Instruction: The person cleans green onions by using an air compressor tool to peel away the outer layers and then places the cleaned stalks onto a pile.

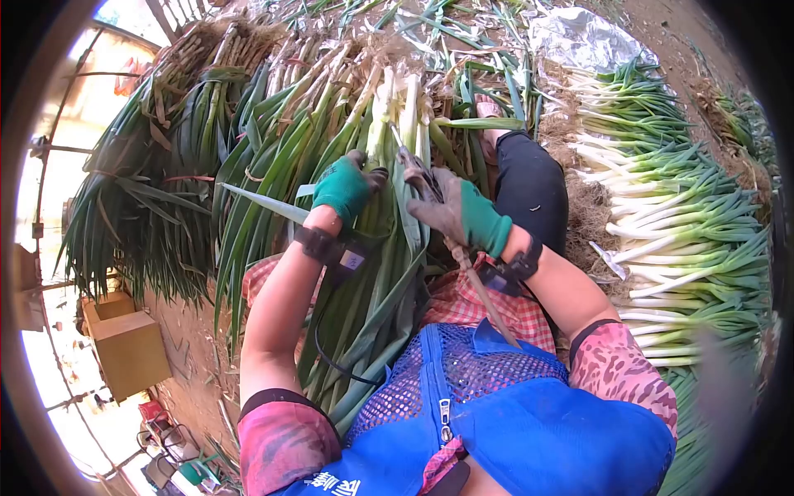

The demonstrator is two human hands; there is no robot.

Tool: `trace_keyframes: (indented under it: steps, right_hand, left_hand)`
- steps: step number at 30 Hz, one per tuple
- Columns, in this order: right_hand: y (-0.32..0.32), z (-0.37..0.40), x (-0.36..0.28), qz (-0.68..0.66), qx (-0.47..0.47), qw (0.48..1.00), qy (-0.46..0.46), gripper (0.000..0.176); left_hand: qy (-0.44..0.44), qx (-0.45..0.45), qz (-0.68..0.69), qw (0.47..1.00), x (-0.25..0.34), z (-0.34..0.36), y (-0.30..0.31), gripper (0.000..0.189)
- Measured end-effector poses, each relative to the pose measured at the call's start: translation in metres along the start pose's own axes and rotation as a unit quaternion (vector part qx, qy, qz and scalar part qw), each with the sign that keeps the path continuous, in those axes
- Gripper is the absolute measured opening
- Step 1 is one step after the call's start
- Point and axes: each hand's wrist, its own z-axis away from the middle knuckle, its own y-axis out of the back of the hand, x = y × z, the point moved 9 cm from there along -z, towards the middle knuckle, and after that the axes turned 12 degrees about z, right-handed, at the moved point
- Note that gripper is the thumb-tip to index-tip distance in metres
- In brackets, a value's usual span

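Hard to see: the slim dark metal tool [416, 169] in the right hand [453, 213] is mostly covered by the glove, so its kind cannot be told. The round lens edge cuts off the outer heaps.
Left hand: the left hand [346, 188], in a green knit glove, curls its fingers tight round the bundle of long white-stalked, green-leaved leeks [389, 273], which lies across the lap.
Right hand: the grey glove with a green cuff is closed round the tool. A thin tan hose [484, 298] trails from it.
Texture: smooth stalks and flat, waxy leaves.
Right side: a stack of trimmed leeks [670, 240] lies in rows on the dirt.
Left side: a brown cardboard box [128, 347].
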Motion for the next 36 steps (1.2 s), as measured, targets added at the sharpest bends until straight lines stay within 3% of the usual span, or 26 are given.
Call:
trace_keyframes:
  steps: [3,7,10,13,15,18,23,27,31,32,35,36]
  right_hand:
    - [0.003,-0.038,0.005,0.034,0.029,0.999,-0.01,0.061]
    - [0.021,-0.053,-0.018,-0.048,-0.025,0.998,0.006,0.057]
    - [0.011,-0.039,-0.018,-0.089,-0.032,0.994,0.055,0.053]
    - [0.007,0.016,-0.033,-0.033,-0.067,0.996,0.05,0.053]
    - [-0.001,0.043,-0.029,-0.025,-0.068,0.997,0.025,0.05]
    - [0.005,0.063,-0.042,-0.058,-0.057,0.994,0.075,0.047]
    - [0.009,0.067,-0.047,-0.022,-0.054,0.996,0.07,0.045]
    - [0.007,0.032,-0.028,0.001,0.014,0.998,0.057,0.044]
    - [0.014,-0.013,-0.03,0.025,0.034,0.997,0.068,0.057]
    - [0.014,-0.023,-0.03,0.024,-0.001,0.999,0.028,0.065]
    - [0.009,-0.059,-0.016,0.041,-0.022,0.999,-0.013,0.066]
    - [0.017,-0.063,-0.027,0.021,0.006,0.999,0.046,0.066]
  left_hand:
    - [0.001,-0.008,-0.01,1.0,0.001,-0.001,-0.005,0.054]
    - [-0.002,-0.007,0.014,1.0,0.008,0.011,0.0,0.047]
    - [0.004,-0.138,0.226,0.964,-0.019,0.004,-0.014,0.052]
    - [0.054,-0.14,0.277,0.949,-0.037,0.004,-0.009,0.052]
    - [0.05,-0.143,0.243,0.958,-0.03,0.006,-0.008,0.048]
    - [0.034,-0.12,0.149,0.981,-0.032,-0.005,-0.013,0.047]
    - [0.02,-0.077,-0.019,0.997,-0.005,0.006,-0.002,0.047]
    - [0.007,-0.042,-0.077,0.996,0.003,0.015,-0.005,0.042]
    - [0.001,-0.039,-0.122,0.992,0.007,0.021,-0.008,0.037]
    - [-0.003,-0.037,-0.126,0.991,0.002,0.019,-0.012,0.036]
    - [-0.007,-0.039,-0.139,0.99,-0.006,0.018,-0.017,0.033]
    - [-0.006,-0.039,-0.139,0.99,-0.007,0.02,-0.017,0.033]
